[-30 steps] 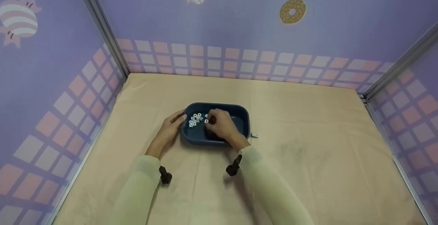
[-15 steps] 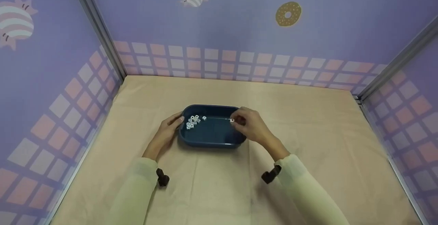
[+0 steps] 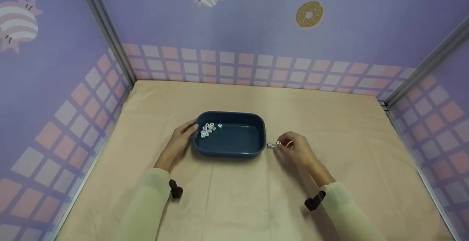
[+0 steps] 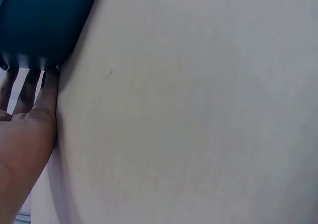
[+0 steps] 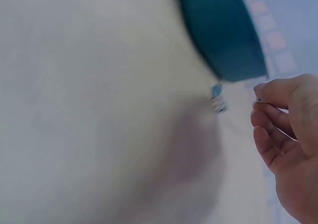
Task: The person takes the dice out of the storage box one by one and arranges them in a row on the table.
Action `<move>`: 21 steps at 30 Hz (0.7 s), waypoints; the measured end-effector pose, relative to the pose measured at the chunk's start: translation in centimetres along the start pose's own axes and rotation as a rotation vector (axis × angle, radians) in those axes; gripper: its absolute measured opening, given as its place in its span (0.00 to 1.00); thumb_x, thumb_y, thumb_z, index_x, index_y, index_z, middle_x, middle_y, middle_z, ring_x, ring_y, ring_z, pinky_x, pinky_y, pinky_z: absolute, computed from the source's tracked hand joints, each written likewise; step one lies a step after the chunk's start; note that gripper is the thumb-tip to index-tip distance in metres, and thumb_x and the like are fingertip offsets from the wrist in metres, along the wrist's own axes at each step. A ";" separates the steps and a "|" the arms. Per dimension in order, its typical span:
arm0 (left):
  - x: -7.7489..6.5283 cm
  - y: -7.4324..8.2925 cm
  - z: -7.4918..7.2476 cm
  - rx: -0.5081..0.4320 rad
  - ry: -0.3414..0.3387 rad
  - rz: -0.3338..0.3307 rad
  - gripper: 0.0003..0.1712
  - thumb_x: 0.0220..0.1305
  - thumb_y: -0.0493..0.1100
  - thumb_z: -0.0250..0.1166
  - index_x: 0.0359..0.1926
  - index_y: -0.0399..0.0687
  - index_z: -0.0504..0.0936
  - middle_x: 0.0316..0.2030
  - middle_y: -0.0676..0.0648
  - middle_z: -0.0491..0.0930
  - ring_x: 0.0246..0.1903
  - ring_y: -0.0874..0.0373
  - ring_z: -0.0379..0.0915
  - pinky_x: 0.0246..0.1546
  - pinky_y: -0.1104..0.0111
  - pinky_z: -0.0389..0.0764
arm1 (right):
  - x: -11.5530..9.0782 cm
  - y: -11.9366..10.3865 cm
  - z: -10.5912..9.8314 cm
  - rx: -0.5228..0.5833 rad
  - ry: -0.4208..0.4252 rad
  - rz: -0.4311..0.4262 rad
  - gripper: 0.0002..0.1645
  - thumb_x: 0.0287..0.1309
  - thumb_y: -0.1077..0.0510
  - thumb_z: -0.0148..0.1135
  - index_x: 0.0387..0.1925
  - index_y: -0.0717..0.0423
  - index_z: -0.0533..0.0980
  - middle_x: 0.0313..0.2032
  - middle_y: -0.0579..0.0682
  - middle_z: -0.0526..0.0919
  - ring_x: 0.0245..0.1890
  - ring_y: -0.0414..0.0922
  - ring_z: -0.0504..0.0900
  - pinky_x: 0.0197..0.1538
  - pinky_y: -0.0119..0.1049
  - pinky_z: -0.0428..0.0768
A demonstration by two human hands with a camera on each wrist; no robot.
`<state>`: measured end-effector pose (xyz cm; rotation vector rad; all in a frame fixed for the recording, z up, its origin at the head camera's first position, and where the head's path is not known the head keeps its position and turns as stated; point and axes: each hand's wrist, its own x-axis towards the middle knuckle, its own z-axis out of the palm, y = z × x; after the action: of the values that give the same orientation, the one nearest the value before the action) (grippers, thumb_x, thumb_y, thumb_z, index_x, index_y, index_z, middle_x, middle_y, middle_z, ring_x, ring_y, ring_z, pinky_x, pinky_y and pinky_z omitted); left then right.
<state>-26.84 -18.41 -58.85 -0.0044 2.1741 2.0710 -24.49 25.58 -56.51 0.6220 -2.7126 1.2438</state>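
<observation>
A dark blue plastic tray (image 3: 234, 153) with raised walls sits on the cloth-covered table. My left hand (image 3: 180, 138) holds its left end, the thumb on the rim and the fingers against the outer wall. Several small white dice (image 3: 206, 133) are clustered inside at the left end. Off the tray's right side, my right hand (image 3: 298, 151) pinches one small white die (image 3: 278, 143) between thumb and fingertips. Just beneath it, a short row of dice (image 3: 270, 145) lies on the cloth, blurred in the right wrist view.
The table is covered by a beige cloth (image 3: 234, 204). Purple patterned walls (image 3: 253, 25) enclose it at the back and sides, with metal posts (image 3: 110, 32) in the corners. A dark camera mount (image 3: 315, 200) is strapped to each wrist.
My right hand has lifted a die out of the tray and carried it right, over the wall, to the dice outside. My left hand has stayed at the tray's left end.
</observation>
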 end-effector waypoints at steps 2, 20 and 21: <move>0.0 -0.1 0.0 -0.027 -0.003 0.006 0.31 0.82 0.53 0.59 0.78 0.46 0.70 0.76 0.44 0.68 0.78 0.50 0.60 0.79 0.59 0.61 | -0.4 0.5 0.3 0.006 -0.007 0.022 0.07 0.62 0.68 0.74 0.41 0.60 0.85 0.38 0.48 0.87 0.39 0.45 0.85 0.42 0.40 0.87; 0.2 -0.3 0.0 -0.069 -0.004 -0.006 0.31 0.82 0.53 0.59 0.77 0.45 0.71 0.75 0.45 0.70 0.77 0.52 0.62 0.78 0.61 0.63 | -0.1 2.0 1.8 -0.006 -0.019 0.077 0.08 0.61 0.70 0.74 0.40 0.58 0.86 0.37 0.50 0.84 0.38 0.44 0.82 0.42 0.35 0.82; 0.1 -0.3 0.0 -0.070 -0.004 -0.007 0.31 0.82 0.53 0.60 0.77 0.45 0.71 0.75 0.45 0.70 0.77 0.52 0.61 0.78 0.61 0.63 | -0.1 2.1 1.9 -0.003 -0.022 0.082 0.08 0.61 0.70 0.74 0.40 0.58 0.86 0.37 0.50 0.83 0.37 0.44 0.81 0.41 0.35 0.81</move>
<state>-26.94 -18.46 -59.19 -0.0160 2.0950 2.1406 -25.11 25.41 -59.25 0.5317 -2.7841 1.2581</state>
